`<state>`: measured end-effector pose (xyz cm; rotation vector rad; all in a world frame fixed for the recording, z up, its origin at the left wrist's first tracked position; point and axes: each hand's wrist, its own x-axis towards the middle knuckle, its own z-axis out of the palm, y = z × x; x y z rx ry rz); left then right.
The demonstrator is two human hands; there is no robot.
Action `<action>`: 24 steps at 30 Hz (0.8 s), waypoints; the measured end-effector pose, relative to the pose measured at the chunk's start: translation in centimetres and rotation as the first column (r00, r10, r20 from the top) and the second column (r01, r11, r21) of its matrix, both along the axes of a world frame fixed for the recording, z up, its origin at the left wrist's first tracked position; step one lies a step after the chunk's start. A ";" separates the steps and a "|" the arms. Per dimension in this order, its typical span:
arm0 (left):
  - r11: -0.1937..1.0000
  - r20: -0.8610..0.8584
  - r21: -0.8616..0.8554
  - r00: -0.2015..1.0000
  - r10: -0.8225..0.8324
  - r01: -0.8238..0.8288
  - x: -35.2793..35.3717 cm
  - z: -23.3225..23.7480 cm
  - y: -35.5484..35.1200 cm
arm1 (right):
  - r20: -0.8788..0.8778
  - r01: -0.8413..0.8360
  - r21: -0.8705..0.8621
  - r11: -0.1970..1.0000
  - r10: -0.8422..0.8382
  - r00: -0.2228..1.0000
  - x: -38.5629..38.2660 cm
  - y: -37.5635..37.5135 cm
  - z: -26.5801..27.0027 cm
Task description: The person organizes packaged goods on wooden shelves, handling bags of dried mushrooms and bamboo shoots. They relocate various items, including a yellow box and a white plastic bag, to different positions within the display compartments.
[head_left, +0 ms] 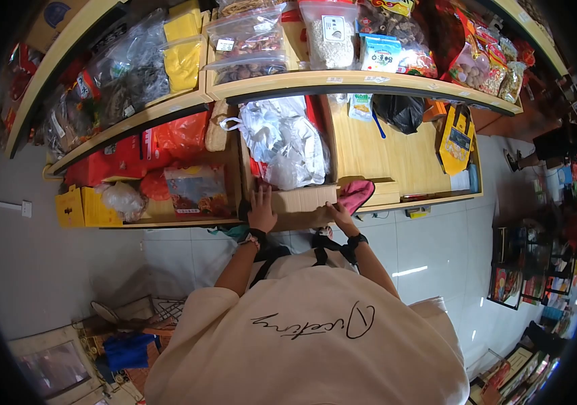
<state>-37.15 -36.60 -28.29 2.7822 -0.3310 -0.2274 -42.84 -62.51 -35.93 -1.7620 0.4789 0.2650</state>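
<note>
An opened cardboard box (302,200) stands on the lower shelf in front of me, its front flap folded out toward my body. White and clear plastic bags (287,138) fill the box. My left hand (261,212) lies with fingers spread at the left end of the flap, against the box front. At the flap's right corner, my right hand (341,217) has its fingers closed on the cardboard edge. Just beyond that hand, a pink cloth item (355,196) with a dark edge rests beside the box.
Overhead, the upper shelf (369,82) carries bagged dried goods. Left of the box sit a picture-printed carton (199,190), red bags and a yellow box (85,206). A yellow bag (457,140) hangs at the right. Black racks (525,263) of goods stand across the tiled floor.
</note>
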 end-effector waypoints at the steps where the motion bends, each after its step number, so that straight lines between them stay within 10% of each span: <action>1: 1.000 -0.002 -0.001 1.000 -0.001 0.001 0.0 0.1 -0.1 | 0.018 0.012 0.044 0.999 -0.012 1.000 -0.1 0.0 -0.1; 24: 1.000 -0.016 0.022 1.000 0.017 -0.017 0.0 0.3 -0.2 | -0.037 -0.022 0.016 1.000 0.023 0.999 0.1 -0.5 -0.8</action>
